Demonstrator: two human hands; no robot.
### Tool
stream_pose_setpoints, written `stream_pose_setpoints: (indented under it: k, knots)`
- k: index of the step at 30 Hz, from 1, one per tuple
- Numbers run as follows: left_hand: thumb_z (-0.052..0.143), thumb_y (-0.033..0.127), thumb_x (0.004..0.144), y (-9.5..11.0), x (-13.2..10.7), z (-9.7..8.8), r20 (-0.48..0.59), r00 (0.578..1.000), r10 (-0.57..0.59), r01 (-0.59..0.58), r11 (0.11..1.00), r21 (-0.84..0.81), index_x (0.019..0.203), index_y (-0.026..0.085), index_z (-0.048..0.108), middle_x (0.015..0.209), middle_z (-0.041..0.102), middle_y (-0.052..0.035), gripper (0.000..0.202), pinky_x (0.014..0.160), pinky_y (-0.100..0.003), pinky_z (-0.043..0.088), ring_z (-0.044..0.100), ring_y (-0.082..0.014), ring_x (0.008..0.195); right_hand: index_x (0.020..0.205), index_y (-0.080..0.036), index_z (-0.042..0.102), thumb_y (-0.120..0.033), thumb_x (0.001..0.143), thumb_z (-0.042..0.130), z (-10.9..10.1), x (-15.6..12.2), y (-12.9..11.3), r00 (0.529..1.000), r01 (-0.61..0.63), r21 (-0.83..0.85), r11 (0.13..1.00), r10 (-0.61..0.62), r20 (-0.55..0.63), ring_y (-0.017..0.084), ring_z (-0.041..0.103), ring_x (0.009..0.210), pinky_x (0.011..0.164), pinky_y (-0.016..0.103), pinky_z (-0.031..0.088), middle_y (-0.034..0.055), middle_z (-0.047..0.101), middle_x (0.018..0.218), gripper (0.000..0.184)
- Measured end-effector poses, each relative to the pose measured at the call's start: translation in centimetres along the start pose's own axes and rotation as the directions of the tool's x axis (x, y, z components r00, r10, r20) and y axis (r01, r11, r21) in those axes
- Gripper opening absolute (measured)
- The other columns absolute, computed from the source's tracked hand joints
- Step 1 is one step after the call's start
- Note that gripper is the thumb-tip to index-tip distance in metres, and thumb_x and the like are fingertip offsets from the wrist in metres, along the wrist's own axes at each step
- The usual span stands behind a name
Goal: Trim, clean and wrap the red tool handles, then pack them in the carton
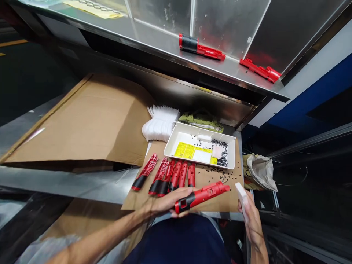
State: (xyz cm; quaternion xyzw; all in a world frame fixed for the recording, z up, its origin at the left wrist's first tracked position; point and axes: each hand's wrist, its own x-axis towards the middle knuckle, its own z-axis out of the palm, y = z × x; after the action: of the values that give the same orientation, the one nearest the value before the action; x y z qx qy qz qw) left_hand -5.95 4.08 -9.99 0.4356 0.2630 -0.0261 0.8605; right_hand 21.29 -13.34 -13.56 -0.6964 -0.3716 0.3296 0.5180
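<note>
My left hand [172,200] is closed around the black grip end of a red-and-black plastic tool housing [207,194], which points to the right above the cardboard sheet. The housing has a rectangular opening in its red part and another in its black part. Off to the right, apart from the housing, my right hand [253,222] pinches a thin white block [241,194] between thumb and fingers. Just beyond the left hand, several similar red-and-black housing halves [176,175] lie in a row on the cardboard.
A white tray [168,148] holds yellow label sheets [188,150], small black pieces [222,161] and white blocks. More black pieces are scattered on the cardboard [228,201]. Stacked white sheets [161,123], a large carton [82,121] and an open bag [261,172] stand around. Two housings [202,47] rest on the metal shelf.
</note>
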Motion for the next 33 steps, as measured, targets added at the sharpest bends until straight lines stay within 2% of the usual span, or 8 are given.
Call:
stream_pose_setpoints:
  k: [5,8,10,13,16,21,29,33]
  knots:
    - [0.048,0.085,0.073,-1.0,1.0,2.4,-0.273,0.945,0.178,-0.185,0.983,-0.002,0.136,0.010,0.046,0.050,0.054,0.0048,0.097,0.035,-0.019,0.022,0.035,-0.0076,0.037,0.141,-0.032,0.053,-0.051,0.097,0.045,4.1,1.3,-2.4,0.975,0.188,-0.222,0.957,-0.209,-0.076,0.024,0.050,0.119,0.099,0.040,0.047,0.0088,0.038,0.131,0.049]
    - [0.054,0.083,0.071,-1.0,1.0,3.4,-0.324,0.926,0.196,-0.223,0.973,-0.049,0.135,0.007,0.047,0.049,0.054,0.0042,0.100,0.035,-0.020,0.021,0.034,-0.0076,0.037,0.136,-0.030,0.059,-0.040,0.099,0.043,6.7,2.5,-4.0,0.919,0.357,-0.369,0.858,-0.394,-0.028,0.025,0.046,0.121,0.099,0.042,0.046,0.0096,0.034,0.128,0.041]
    - [0.059,0.081,0.070,-1.2,0.8,3.6,-0.325,0.926,0.191,-0.243,0.962,-0.128,0.135,0.007,0.046,0.046,0.052,0.0051,0.099,0.035,-0.020,0.016,0.029,-0.0061,0.036,0.134,-0.028,0.061,-0.037,0.100,0.041,7.2,4.3,-4.7,0.899,0.387,-0.437,0.812,-0.437,-0.016,0.025,0.045,0.121,0.099,0.043,0.046,0.0100,0.033,0.125,0.040]
    - [0.062,0.078,0.071,-1.9,0.9,3.4,-0.322,0.933,0.162,-0.252,0.933,-0.258,0.134,0.011,0.045,0.044,0.051,0.0061,0.093,0.036,-0.018,0.010,0.023,-0.0044,0.035,0.133,-0.025,0.061,-0.040,0.101,0.037,6.4,6.6,-5.3,0.891,0.347,-0.490,0.800,-0.445,-0.094,0.025,0.046,0.115,0.098,0.046,0.045,0.0102,0.034,0.120,0.044]
    - [0.070,0.070,0.070,-2.7,1.3,3.0,-0.274,0.954,0.120,-0.241,0.849,-0.469,0.118,0.017,0.054,0.045,0.053,0.0053,0.073,0.036,-0.015,0.007,0.022,-0.0023,0.034,0.135,-0.024,0.059,-0.043,0.101,0.037,6.5,6.6,-5.2,0.867,0.340,-0.466,0.817,-0.465,-0.182,0.024,0.046,0.113,0.097,0.044,0.046,0.0103,0.035,0.122,0.045]
    - [0.077,0.051,0.073,-3.2,1.9,2.5,-0.165,0.983,0.079,-0.169,0.735,-0.657,0.079,0.016,0.055,0.043,0.045,0.0080,0.042,0.036,-0.012,0.009,0.016,0.0007,0.033,0.132,-0.023,0.062,-0.043,0.101,0.036,9.6,5.9,-3.5,0.870,0.416,-0.456,0.787,-0.490,-0.052,0.027,0.045,0.120,0.098,0.045,0.046,0.0121,0.033,0.126,0.046]
    - [0.054,0.048,0.093,-3.9,1.5,2.4,-0.209,0.970,0.120,-0.231,0.707,-0.669,0.074,0.015,0.054,0.043,0.041,0.0076,0.038,0.036,-0.013,0.011,0.015,-0.0004,0.032,0.137,-0.019,0.056,-0.058,0.094,0.034,8.8,18.6,-1.8,0.936,0.325,-0.483,0.813,-0.349,0.043,0.033,0.048,0.120,0.101,0.057,0.041,0.0158,0.043,0.127,0.063]
    - [0.056,0.055,0.090,-4.6,2.4,2.0,-0.309,0.936,0.166,-0.331,0.712,-0.620,0.086,0.016,0.059,0.046,0.046,0.0066,0.039,0.037,-0.014,0.011,0.019,-0.0009,0.033,0.140,-0.016,0.052,-0.063,0.087,0.046,9.1,18.6,-3.2,0.946,0.311,-0.459,0.832,-0.318,0.063,0.039,0.030,0.140,0.113,0.064,0.021,0.0180,0.043,0.143,0.071]
